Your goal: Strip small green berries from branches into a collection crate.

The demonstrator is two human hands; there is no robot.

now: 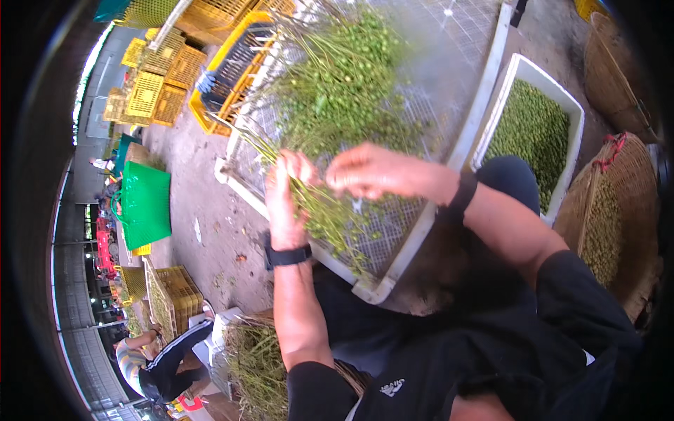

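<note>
Green stalks sit clasped in your left hand above the mesh tray, presumably steadied for your right hand, its fingertips drawn together just beside them (what they pinch, I can't tell).

Rough, matt woven basket

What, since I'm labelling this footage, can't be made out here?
In the head view:
Right hand: fingertips blurred, any pinch unclear.
Stems in the left hand: gripped part hidden by that hand.
Mesh tray: far end cut off by top edge.
Co-worker: too small to tell what is handled.
</note>
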